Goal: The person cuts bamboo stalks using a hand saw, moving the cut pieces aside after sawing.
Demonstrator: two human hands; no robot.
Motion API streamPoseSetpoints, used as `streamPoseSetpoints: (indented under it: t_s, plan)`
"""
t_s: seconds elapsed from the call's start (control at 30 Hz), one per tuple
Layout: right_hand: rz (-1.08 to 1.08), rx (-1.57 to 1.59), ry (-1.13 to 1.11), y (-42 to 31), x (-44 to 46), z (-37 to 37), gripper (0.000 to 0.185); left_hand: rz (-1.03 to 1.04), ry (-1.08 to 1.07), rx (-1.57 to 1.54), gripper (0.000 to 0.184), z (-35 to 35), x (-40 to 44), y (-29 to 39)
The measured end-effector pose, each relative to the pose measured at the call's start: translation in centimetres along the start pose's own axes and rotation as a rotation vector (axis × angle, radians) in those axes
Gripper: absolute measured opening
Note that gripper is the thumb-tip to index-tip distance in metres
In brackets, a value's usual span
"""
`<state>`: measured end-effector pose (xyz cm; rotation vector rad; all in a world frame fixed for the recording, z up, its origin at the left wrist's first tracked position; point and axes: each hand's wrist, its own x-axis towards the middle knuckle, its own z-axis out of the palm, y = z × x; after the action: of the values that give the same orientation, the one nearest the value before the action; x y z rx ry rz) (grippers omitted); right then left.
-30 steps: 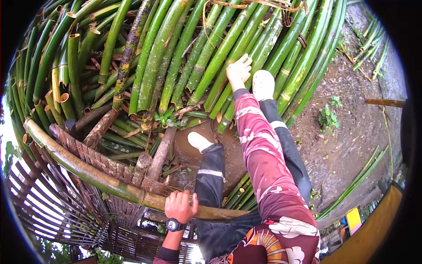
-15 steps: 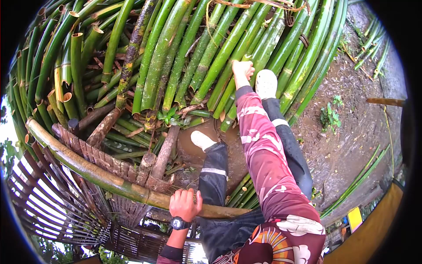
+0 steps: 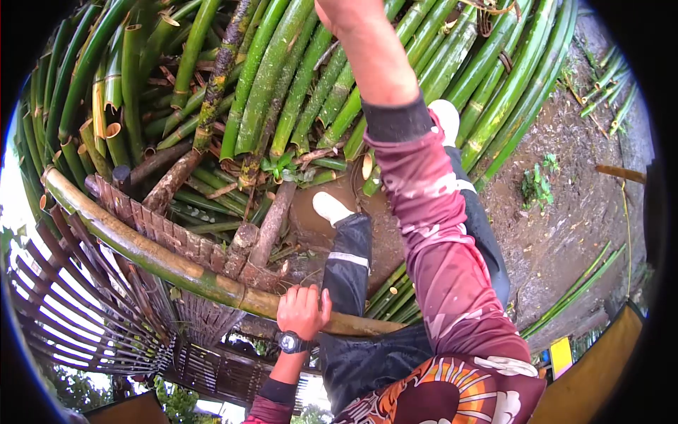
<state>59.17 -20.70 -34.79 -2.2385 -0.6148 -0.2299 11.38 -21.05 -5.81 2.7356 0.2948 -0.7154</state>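
Note:
My left hand (image 3: 302, 311), with a black watch (image 3: 291, 343) on its wrist, lies on a thick yellow-brown bamboo pole (image 3: 176, 267), its fingers curled over it. At the top edge my right hand (image 3: 346, 13) is over the green bamboo poles (image 3: 279, 78); its fingers are cut off by the frame, so what they touch is hidden. The bamboo poles lie side by side, their cut ends toward me. One white shoe (image 3: 330, 208) is on muddy ground, the other white shoe (image 3: 445, 120) against the bamboo on the right.
Dark wooden slats (image 3: 92, 325) stand at the lower left. Short logs (image 3: 272, 225) prop the pile near the slatted wood edge (image 3: 152, 225). More thin bamboo (image 3: 575, 293) lies on the mud at right, beside a small green plant (image 3: 540, 182). A yellow object (image 3: 561, 355) shows at the lower right.
My right hand has reached forward and up from beside the right shoe to the top edge of the view. My left hand stays on the bamboo pole.

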Motion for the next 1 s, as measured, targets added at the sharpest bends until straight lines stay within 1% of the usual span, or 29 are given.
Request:
streamPoseSetpoints:
  t_s: [0.07, 0.13, 0.17, 0.2, 0.27, 0.33, 0.37, 0.4, 0.47, 0.5, 0.53, 0.6, 0.67, 0.7, 0.77, 0.87, 0.9, 0.93, 0.97, 1.0]
  plan:
    - [-0.225, -0.262, -0.046, 1.5, 0.7, 2.2, 0.019, -0.017, 0.004, 0.014, 0.017, -0.1, 0.4, 0.1]
    - [0.836, 0.469, 0.174, -0.3, -5.6, 2.7, 0.023, -0.017, 0.027, 0.011, 0.018, -0.2, 0.5, -0.1]
    - [1.09, 0.303, 0.071, 0.3, -9.0, 1.9, 0.037, -0.007, 0.031, 0.006, 0.018, -0.1, 0.5, -0.2]
    - [1.191, 0.24, -0.021, 2.0, -13.2, 2.4, 0.053, 0.003, 0.03, 0.002, 0.019, 0.0, 0.4, -0.3]
    - [1.26, -0.079, 0.042, 4.7, -20.3, 6.9, 0.062, -0.024, -0.007, 0.014, 0.02, 0.2, 0.1, -0.4]
    - [1.211, -0.135, 0.008, 2.9, -20.1, 6.1, 0.065, -0.016, 0.011, -0.009, 0.02, 0.1, 0.3, -0.4]
    - [1.305, -0.237, -0.057, 1.0, -18.3, 5.1, 0.065, -0.019, 0.013, 0.009, 0.02, 0.1, 0.2, -0.5]
    - [1.303, -0.238, -0.064, 0.7, -18.3, 5.1, 0.065, -0.025, 0.01, 0.007, 0.02, 0.3, 0.2, -0.5]
    - [1.49, -0.278, -0.048, 1.2, -18.2, 5.9, 0.067, -0.006, 0.061, 0.01, 0.02, 0.5, 0.2, -0.7]
    - [1.512, -0.324, -0.039, 2.0, -19.2, 6.8, 0.071, -0.014, 0.062, 0.011, 0.02, 0.4, 0.2, -0.6]
    - [1.574, -0.244, -0.045, 3.3, -20.4, 7.7, 0.075, -0.026, 0.042, -0.005, 0.02, 0.1, 0.2, -0.5]
    - [1.61, -0.176, -0.09, 4.1, -21.1, 8.5, 0.079, -0.051, 0.033, -0.006, 0.021, -0.2, 0.1, -0.5]
    - [1.549, -0.169, -0.118, 4.5, -21.7, 8.4, 0.083, -0.055, 0.024, -0.016, 0.021, -0.2, 0.2, -0.5]
    - [1.565, -0.259, -0.143, 5.5, -22.2, 9.2, 0.085, -0.023, 0.054, 0.001, 0.021, -0.1, 0.3, -0.7]
    - [1.371, -0.176, -0.187, 6.9, -24.2, 8.4, 0.087, -0.021, 0.102, -0.021, 0.02, 0.5, -0.1, -1.0]
    - [1.312, 0.004, -0.173, 3.6, -21.6, 4.4, 0.07, -0.041, 0.142, 0.004, 0.021, 0.1, -0.3, -1.0]
    - [1.286, 0.137, -0.142, 3.4, -21.9, 3.8, 0.063, -0.05, 0.136, 0.009, 0.021, -0.1, -0.5, -0.6]
    - [1.308, 0.108, -0.239, 0.2, -19.1, 0.1, 0.064, -0.051, 0.132, 0.004, 0.022, -0.5, -0.3, -0.4]
    - [1.17, 0.091, -0.034, -0.6, -19.2, -0.7, 0.054, -0.04, 0.19, 0.002, 0.022, -0.2, -0.5, -0.3]
    - [1.186, 0.18, 0.059, 1.1, -20.9, 0.0, 0.046, -0.037, 0.234, 0.006, 0.021, 0.2, -0.9, -0.4]
